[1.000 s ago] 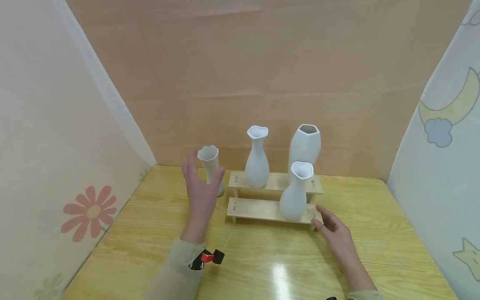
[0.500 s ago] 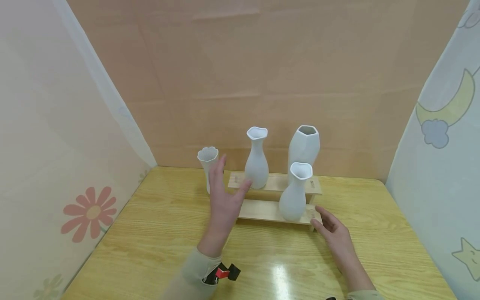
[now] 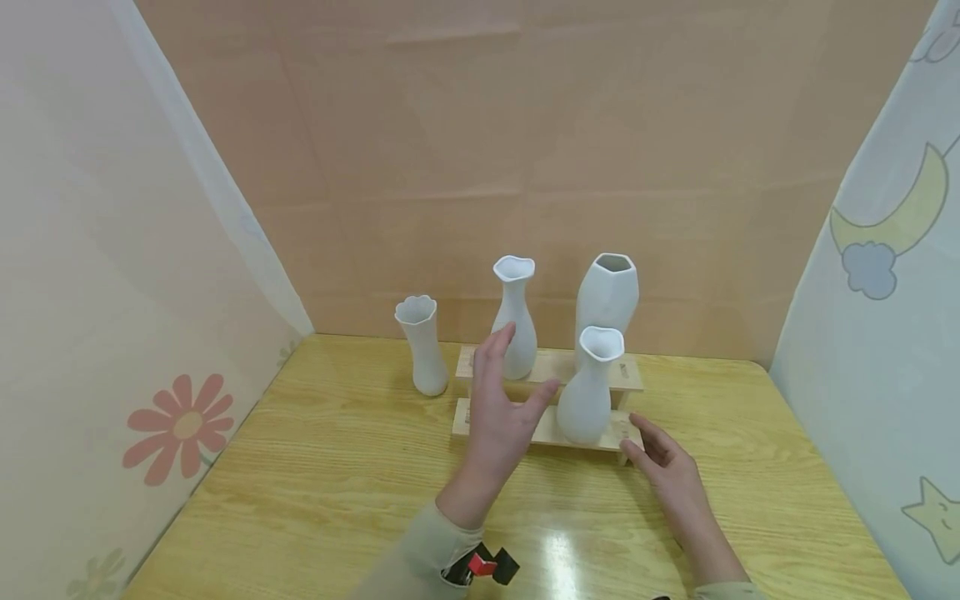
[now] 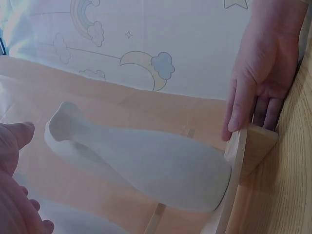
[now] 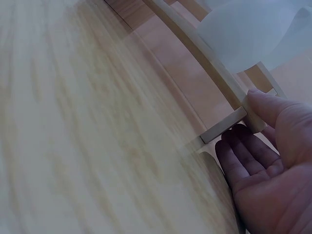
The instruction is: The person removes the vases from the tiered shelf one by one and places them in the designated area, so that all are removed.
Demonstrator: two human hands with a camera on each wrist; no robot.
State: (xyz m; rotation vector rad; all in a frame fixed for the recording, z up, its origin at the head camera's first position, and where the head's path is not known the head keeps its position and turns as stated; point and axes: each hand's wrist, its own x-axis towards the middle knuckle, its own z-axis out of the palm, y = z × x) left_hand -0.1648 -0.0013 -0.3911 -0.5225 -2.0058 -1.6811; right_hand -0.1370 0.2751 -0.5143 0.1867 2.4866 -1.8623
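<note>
A two-tier wooden stand [image 3: 551, 364] holds white vases. On its lower tier, toward the right, is a wavy-rimmed vase [image 3: 585, 410], large in the left wrist view. The upper tier carries another wavy-rimmed vase [image 3: 523, 354] at left and a faceted vase [image 3: 609, 292] at right. My left hand [image 3: 498, 425], fingers spread and holding nothing, hovers before the stand, left of the lower vase, and overlaps the upper left vase. With thumb on top and fingers beneath, my right hand [image 5: 278, 170] grips the lower tier's right end.
Left of the stand, a scalloped-rim vase [image 3: 426, 354] stands upright on the wooden table [image 3: 315, 442]. A peach cloth [image 3: 420, 150] hangs close behind. Patterned white cloths [image 3: 172, 325] close off both sides.
My left hand has moved right, away from the scalloped-rim vase and across to the front of the stand, staying spread. My right hand keeps its hold at the stand's right end.
</note>
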